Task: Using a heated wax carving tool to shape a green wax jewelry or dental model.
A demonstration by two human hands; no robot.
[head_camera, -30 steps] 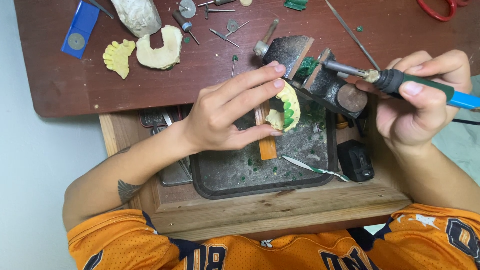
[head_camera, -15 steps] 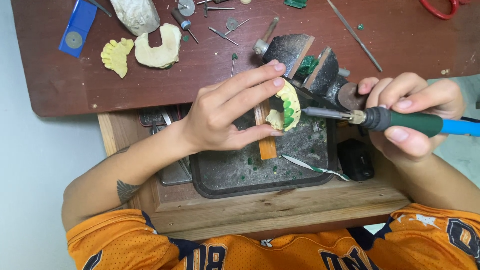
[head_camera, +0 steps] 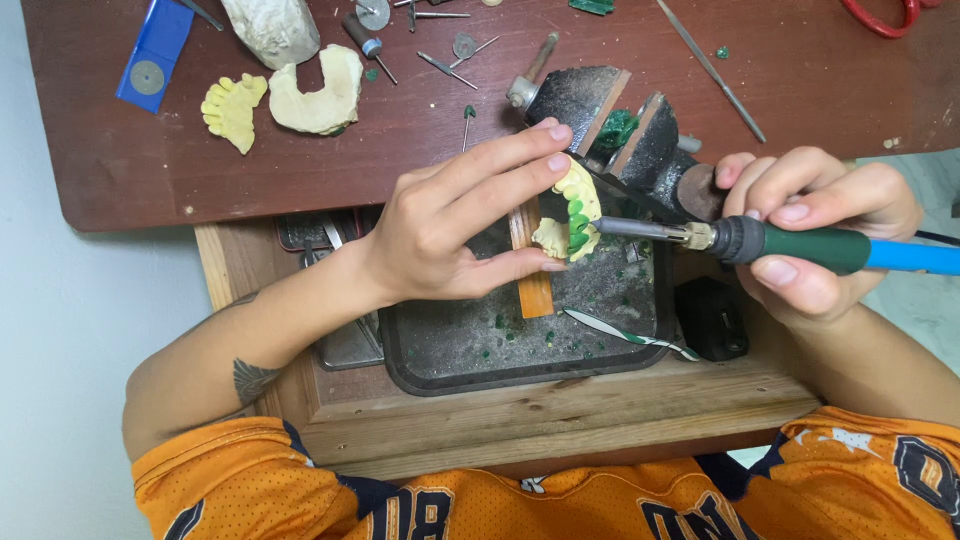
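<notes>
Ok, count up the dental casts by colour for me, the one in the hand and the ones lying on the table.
Yellow casts: 2, one with green wax held in the left hand, where the tool in the right hand points, and one small yellow cast on the brown table.
Cream casts: 1, the arch-shaped cast.
Total: 3

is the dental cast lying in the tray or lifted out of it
Lifted. The left hand pinches the yellow dental cast at its fingertips above the dark tray, while the right hand's heated tool meets it.
</notes>
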